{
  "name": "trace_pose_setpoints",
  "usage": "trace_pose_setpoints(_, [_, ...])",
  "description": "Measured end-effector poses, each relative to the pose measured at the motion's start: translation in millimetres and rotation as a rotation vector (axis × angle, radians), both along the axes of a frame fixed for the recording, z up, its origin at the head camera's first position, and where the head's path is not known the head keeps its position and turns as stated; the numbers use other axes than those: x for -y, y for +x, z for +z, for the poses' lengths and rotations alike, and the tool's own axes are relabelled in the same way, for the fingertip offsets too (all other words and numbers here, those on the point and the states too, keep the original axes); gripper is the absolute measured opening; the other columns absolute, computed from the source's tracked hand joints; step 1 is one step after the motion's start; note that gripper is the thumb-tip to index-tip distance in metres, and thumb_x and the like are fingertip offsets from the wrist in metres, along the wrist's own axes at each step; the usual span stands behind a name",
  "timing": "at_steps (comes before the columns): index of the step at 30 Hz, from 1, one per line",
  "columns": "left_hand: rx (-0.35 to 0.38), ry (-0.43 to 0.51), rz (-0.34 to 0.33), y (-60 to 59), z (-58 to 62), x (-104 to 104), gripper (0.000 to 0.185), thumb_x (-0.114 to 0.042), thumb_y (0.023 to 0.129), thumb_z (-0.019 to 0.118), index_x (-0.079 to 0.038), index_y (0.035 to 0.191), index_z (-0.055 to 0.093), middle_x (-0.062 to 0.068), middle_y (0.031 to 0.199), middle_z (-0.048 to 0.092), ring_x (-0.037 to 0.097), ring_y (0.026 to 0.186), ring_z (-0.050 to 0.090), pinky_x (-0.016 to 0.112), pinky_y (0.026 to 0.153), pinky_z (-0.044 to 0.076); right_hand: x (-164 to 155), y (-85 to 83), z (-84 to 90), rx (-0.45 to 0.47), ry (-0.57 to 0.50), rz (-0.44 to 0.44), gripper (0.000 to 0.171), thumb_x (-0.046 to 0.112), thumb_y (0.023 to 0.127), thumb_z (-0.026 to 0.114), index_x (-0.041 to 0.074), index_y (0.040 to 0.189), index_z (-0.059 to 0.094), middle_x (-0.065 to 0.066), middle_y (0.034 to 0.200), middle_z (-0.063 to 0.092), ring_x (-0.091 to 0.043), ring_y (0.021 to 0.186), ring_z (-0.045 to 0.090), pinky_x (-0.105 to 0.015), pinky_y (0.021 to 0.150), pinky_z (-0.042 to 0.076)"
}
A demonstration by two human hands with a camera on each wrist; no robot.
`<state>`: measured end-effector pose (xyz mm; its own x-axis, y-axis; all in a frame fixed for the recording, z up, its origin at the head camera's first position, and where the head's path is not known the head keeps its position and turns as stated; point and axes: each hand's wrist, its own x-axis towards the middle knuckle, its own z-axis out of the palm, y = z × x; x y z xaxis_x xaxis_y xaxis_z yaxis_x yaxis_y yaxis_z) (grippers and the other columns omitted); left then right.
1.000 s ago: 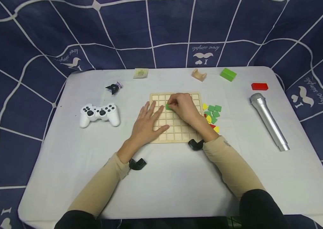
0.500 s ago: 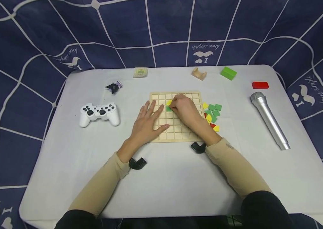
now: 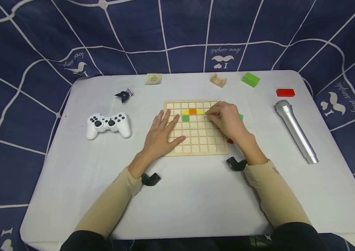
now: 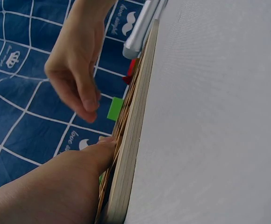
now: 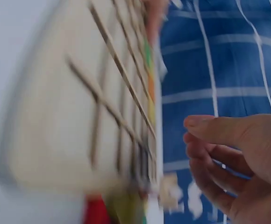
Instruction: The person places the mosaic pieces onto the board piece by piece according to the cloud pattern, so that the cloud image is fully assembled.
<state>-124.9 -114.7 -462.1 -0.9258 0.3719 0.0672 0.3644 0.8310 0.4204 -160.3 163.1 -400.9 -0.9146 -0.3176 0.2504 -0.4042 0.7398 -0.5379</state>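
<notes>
The right hand (image 3: 227, 122) has moved. A second ago it sat over the middle of the board (image 3: 196, 146), with its fingers on a green tile (image 3: 185, 118). Now it has slid over to the right edge of the board. Its fingers are loosely curled and they hold nothing that I can see. In the right wrist view the fingers (image 5: 219, 154) bend in the air beside the board, with nothing between them.

Because the hand moved away, three more tiles now show. They sit in a row near the top of the board: a yellow tile (image 3: 185, 111), an orange tile (image 3: 192, 111) and another yellow tile (image 3: 200, 111). The green tile lies in the square just under the first yellow one. So I think four squares are filled and most of the board is bare.

The left hand (image 3: 161, 134) has not moved. It lies flat on the left side of the board, fingers spread, and presses it down.

The pile of loose tiles (image 3: 241, 118) is just beside the board, mostly hidden under the right hand. I think the hand has gone back there for one more.

Farther out on the table (image 3: 196, 198) are a white game pad (image 3: 109, 124) on the left and a silver mic (image 3: 295, 130) on the right.
</notes>
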Motion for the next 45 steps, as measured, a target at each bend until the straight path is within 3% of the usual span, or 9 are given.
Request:
trace_pose_setpoints(4, [-0.002, -0.002, 0.005, 0.1, -0.9, 2.1, 0.088, -0.067, 0.097, 0.059, -0.023, 0.168, 0.031, 0.012, 0.178, 0.011, 0.033, 0.166, 0.001, 0.044, 0.136, 0.001, -35.5, -7.0, -0.9, 0.078, -0.045, -0.108, 0.016, 0.002, 0.09, 0.081, 0.0, 0.106, 0.082, -0.018, 0.107, 0.077, -0.034, 0.097, 0.072, -0.05, 0.09, 0.062])
trace_pose_setpoints(9, [0.007, -0.026, -0.002, 0.0, -3.1, 6.0, 0.088, -0.069, 0.097, 0.057, -0.025, 0.168, 0.029, 0.011, 0.178, 0.01, 0.033, 0.166, 0.0, 0.044, 0.136, 0.001, -71.8, -12.7, -10.3, 0.189, -0.026, -0.215, 0.027, 0.008, 0.089, 0.084, 0.001, 0.114, 0.08, -0.02, 0.116, 0.075, -0.035, 0.108, 0.066, -0.052, 0.096, 0.056])
trace_pose_setpoints(14, [0.001, -0.022, 0.008, -2.0, -3.6, 11.5, 0.088, -0.068, 0.098, 0.059, -0.025, 0.168, 0.029, 0.01, 0.178, 0.01, 0.032, 0.166, 0.0, 0.044, 0.136, 0.001, -83.4, -21.6, -17.3, 0.229, -0.018, -0.168, 0.033, 0.01, 0.085, 0.089, 0.003, 0.115, 0.08, -0.021, 0.118, 0.076, -0.036, 0.114, 0.064, -0.053, 0.101, 0.051])
trace_pose_setpoints(22, [0.009, 0.012, 0.021, 4.0, -5.6, 12.8, 0.087, -0.066, 0.097, 0.06, -0.023, 0.168, 0.031, 0.011, 0.178, 0.012, 0.032, 0.166, 0.001, 0.048, 0.136, 0.003, -79.5, -24.9, -19.9, 0.292, -0.019, -0.124, 0.023, 0.008, 0.084, 0.089, 0.004, 0.104, 0.078, -0.018, 0.105, 0.075, -0.034, 0.104, 0.065, -0.051, 0.103, 0.048])
trace_pose_setpoints(27, [-0.002, 0.005, 0.017, 5.4, -6.4, 12.3, 0.088, -0.067, 0.097, 0.059, -0.023, 0.168, 0.03, 0.011, 0.178, 0.011, 0.032, 0.166, 0.0, 0.047, 0.136, 0.003, -78.9, -21.1, -17.9, 0.27, -0.067, -0.134, 0.017, 0.008, 0.086, 0.087, 0.008, 0.1, 0.077, -0.013, 0.095, 0.075, -0.027, 0.093, 0.066, -0.04, 0.095, 0.054])
trace_pose_setpoints(33, [-0.01, 0.012, 0.011, 3.4, -1.8, 10.3, 0.088, -0.066, 0.097, 0.06, -0.024, 0.168, 0.03, 0.011, 0.178, 0.012, 0.032, 0.166, 0.001, 0.046, 0.136, 0.002, -58.6, -21.1, -4.9, 0.212, -0.148, -0.129, 0.012, 0.009, 0.089, 0.085, 0.008, 0.099, 0.079, -0.011, 0.091, 0.076, -0.022, 0.083, 0.067, -0.013, 0.073, 0.052])
trace_pose_setpoints(39, [0.0, 0.0, 0.014, 2.0, -0.1, 7.0, 0.087, -0.067, 0.097, 0.06, -0.025, 0.168, 0.029, 0.01, 0.178, 0.012, 0.031, 0.166, 0.001, 0.045, 0.136, 0.002, -6.3, -24.8, 4.1, 0.194, -0.155, -0.035, 0.009, 0.009, 0.089, 0.085, 0.009, 0.094, 0.078, -0.008, 0.087, 0.076, -0.02, 0.079, 0.069, -0.024, 0.07, 0.055])
trace_pose_setpoints(45, [0.005, -0.017, -0.001, 0.9, -0.3, 1.5, 0.087, -0.069, 0.098, 0.058, -0.026, 0.168, 0.029, 0.01, 0.178, 0.011, 0.031, 0.166, 0.0, 0.044, 0.136, 0.001, 28.3, -29.4, -3.3, 0.171, -0.143, 0.046, 0.007, 0.006, 0.089, 0.085, 0.009, 0.092, 0.079, -0.006, 0.085, 0.076, -0.019, 0.077, 0.068, -0.03, 0.071, 0.055])
